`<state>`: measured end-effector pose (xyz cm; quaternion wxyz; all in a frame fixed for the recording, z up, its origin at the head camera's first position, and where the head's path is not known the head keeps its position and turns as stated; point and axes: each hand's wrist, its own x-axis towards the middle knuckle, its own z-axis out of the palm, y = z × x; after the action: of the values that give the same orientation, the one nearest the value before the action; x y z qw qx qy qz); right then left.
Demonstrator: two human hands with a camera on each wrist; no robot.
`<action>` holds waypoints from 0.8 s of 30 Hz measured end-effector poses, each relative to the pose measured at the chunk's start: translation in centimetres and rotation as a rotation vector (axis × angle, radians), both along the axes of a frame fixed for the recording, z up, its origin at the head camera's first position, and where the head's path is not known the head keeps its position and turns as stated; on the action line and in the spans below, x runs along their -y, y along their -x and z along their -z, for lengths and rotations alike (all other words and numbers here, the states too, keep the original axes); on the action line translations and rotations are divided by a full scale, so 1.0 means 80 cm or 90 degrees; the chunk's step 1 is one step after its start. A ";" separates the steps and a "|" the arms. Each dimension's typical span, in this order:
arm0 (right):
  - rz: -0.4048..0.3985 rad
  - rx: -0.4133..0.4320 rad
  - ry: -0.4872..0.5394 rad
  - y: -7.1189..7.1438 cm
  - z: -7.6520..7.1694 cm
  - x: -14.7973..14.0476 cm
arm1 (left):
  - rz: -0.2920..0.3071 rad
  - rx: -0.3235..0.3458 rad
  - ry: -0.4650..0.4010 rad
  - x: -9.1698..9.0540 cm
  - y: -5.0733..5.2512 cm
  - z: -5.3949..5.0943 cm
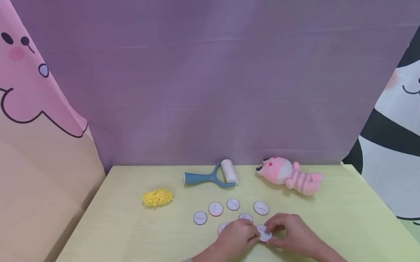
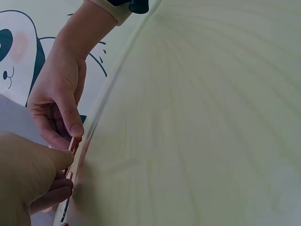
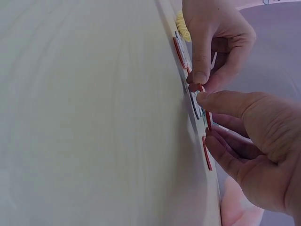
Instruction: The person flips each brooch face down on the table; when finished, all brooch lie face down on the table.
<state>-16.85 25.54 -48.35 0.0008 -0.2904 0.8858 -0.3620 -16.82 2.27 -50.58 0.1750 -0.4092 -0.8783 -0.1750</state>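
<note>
A round white disc [image 1: 264, 233] with a thin coloured rim is held between the two hands, low over the table. My left hand [image 1: 237, 237] pinches its left edge with thumb and finger. From the other side, my right hand [image 1: 295, 235] grips the disc by its right edge. Seen edge-on in the right wrist view, this disc [image 3: 209, 117] shows a red rim. Similar discs lie flat around the hands, among them a red-rimmed disc [image 1: 215, 209] and a dark-rimmed disc [image 1: 261, 208]. The left hand partly hides another disc [image 1: 222, 227].
A bundle of yellow yarn [image 1: 158, 198] lies on the left of the pale table [image 1: 112, 231]. Farther back are a blue-handled lint roller [image 1: 207, 177] and, to its right, a pink plush toy [image 1: 290, 176] on its side. A purple cloth [image 1: 211, 87] hangs behind the table.
</note>
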 end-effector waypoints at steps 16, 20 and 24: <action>0.002 -0.073 -0.020 -0.004 0.008 0.009 | -0.037 0.009 0.053 -0.008 -0.004 -0.002; 0.007 -0.064 -0.031 -0.004 0.004 0.011 | -0.037 0.022 0.048 -0.007 -0.004 -0.006; 0.043 -0.076 -0.052 -0.003 -0.003 0.007 | -0.050 0.038 0.036 0.009 0.000 -0.015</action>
<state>-16.59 25.02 -48.09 -0.0524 -0.2814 0.9075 -0.3075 -16.84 1.54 -49.37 0.1436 -0.3738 -0.9031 -0.1552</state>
